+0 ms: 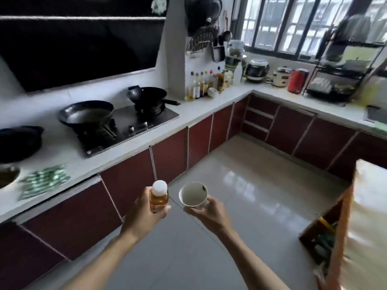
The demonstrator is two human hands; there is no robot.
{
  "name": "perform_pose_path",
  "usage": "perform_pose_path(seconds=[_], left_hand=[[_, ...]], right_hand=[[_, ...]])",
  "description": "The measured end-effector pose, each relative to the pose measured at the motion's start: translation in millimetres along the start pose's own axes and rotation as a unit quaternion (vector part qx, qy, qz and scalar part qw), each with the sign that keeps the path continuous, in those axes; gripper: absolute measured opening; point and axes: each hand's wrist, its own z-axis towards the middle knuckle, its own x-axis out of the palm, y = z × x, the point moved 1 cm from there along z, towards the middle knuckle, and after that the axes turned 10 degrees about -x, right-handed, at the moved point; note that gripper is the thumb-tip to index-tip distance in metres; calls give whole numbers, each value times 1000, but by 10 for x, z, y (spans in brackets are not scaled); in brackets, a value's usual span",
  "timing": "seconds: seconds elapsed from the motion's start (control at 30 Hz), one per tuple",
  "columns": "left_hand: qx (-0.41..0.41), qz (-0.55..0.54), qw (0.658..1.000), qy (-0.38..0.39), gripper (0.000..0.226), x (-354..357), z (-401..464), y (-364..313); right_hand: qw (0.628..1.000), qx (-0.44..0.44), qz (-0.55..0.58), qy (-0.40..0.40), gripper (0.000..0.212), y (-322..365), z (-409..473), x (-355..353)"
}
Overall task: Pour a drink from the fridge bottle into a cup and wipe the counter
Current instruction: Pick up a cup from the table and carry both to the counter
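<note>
running along the left side, the white counter (134,158) carries a green-and-white patterned cloth (44,181) near its front edge, a dark pot (18,143) behind that, then a black stove (127,128) with a wok (87,114) on the near burner and a second black pan (148,95) on the far one. further along, a cluster of sauce bottles (201,84) stands in the corner. over the pale floor, the left hand (144,214) is wrapped around a small bottle (159,196) of amber liquid, upright, its white cap on. just beside it, not touching, the right hand (209,212) grips a white cup (193,194) from below, its empty mouth tipped toward the camera. beyond, the counter under the window holds a rice cooker (256,70), a red kettle (297,80) and a dish rack (339,65). a wooden shelf unit (326,229) fills the right edge, blurred.
</note>
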Motion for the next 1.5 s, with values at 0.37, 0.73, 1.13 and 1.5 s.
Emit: perform_pose_path(seconds=[0.37, 0.73, 1.13, 1.5], left_hand=[[-73, 0, 976, -205, 50, -2665, -321, 1439], [-173, -15, 927, -331, 48, -3851, -403, 2647], [-305, 2, 863, -403, 49, -4788, 222, 3791], [-356, -29, 857, -372, 59, -4947, 1058, 4627]], right_hand=[[984, -108, -13, 144, 57, 2148, 462, 2316], [933, -204, -7, 297, 48, 3486, 823, 4072], [872, -231, 0, 432, 66, 4341, 1791, 5972], [870, -187, -66, 452, 75, 4259, 2366, 6668]])
